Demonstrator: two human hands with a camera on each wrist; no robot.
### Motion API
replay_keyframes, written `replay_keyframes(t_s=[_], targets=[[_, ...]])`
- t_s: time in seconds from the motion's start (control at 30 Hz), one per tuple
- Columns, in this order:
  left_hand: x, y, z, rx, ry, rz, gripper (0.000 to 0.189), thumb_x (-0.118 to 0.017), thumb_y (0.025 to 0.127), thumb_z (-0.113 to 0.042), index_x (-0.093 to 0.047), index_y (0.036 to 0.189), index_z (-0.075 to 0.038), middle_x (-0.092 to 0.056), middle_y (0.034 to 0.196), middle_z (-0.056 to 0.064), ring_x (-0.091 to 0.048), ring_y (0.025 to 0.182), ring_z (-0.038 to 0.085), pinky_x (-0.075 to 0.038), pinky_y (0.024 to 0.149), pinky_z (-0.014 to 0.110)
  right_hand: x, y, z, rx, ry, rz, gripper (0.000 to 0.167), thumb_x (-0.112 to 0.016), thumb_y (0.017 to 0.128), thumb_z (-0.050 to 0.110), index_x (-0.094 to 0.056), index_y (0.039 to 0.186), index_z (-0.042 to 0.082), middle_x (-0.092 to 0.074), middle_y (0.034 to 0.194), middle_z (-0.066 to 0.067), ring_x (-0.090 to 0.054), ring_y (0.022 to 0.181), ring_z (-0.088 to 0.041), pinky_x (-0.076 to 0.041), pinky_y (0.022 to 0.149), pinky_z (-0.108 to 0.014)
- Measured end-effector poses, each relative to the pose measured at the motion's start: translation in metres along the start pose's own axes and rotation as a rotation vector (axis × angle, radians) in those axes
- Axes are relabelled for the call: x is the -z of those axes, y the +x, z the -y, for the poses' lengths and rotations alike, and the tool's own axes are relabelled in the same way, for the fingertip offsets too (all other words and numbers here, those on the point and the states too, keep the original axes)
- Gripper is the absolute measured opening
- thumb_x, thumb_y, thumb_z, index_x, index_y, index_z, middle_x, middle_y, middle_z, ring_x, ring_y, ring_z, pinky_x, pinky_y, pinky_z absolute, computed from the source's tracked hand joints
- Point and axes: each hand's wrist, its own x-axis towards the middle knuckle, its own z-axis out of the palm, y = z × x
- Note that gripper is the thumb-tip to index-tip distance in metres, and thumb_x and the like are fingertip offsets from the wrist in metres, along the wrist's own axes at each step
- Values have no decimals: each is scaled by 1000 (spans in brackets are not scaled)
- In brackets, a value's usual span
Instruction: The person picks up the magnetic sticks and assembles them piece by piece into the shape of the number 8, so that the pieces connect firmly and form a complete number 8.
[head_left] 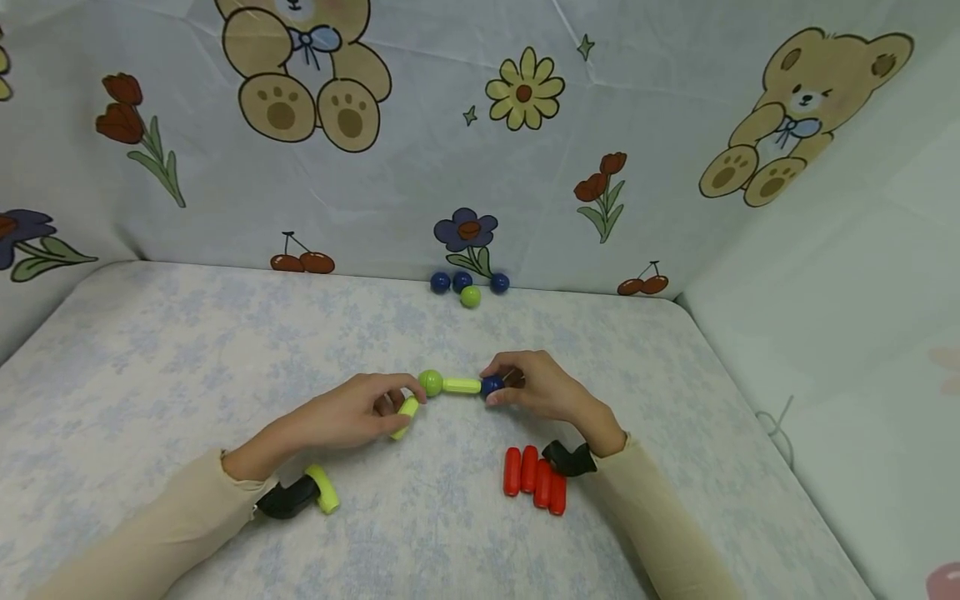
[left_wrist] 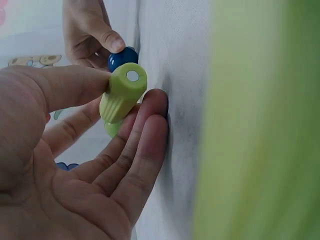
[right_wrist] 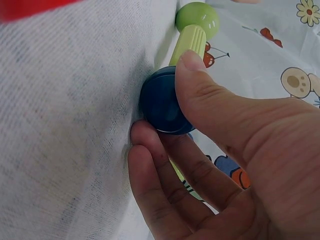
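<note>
Thumb and fingers of my left hand pinch a yellow-green ribbed rod, held at a slant. Its near end shows a silvery disc in the left wrist view, and its far end is close to a light green ball. That ball sits at one end of a short row: a second yellow-green rod follows it, then a dark blue ball. My right hand pinches the blue ball between thumb and fingers, low over the tablecloth; the blue ball meets the rod in the right wrist view.
Several red rods lie side by side near my right wrist. A curved yellow-green piece lies beside the left wrist's black camera. Dark blue balls and another green ball sit at the table's back edge, against the printed cloth.
</note>
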Motion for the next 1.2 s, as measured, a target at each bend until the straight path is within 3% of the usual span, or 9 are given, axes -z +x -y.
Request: replay_keyframes(t_s=[0.3,0.87,1.2], targets=[[-2,6,-5,15,-40,-16,27,-66,102,-14,-61,127,-8,-66,98,6,-66,78,12,-52,68,31,0,0,0,-12,0,-1,30,-82,90,17,-73,117,7,-74,109,-5,-67,94,-17,-57,89,-35],[-1,15,-8,63,-136,-9,24,-64,102,-8,-59,124,-4,-68,96,10,-69,81,18,-55,74,35,1,1,0,-5,0,-3,30,-81,91,19,-73,117,8,-74,109,-4,-68,93,-15,-56,86,-32],[-3,22,-13,73,-98,-3,20,-66,101,-8,-62,119,-5,-68,93,10,-66,75,17,-52,69,31,0,0,-1,-5,2,0,30,-82,91,18,-72,117,7,-74,109,-4,-68,93,-15,-56,86,-31]])
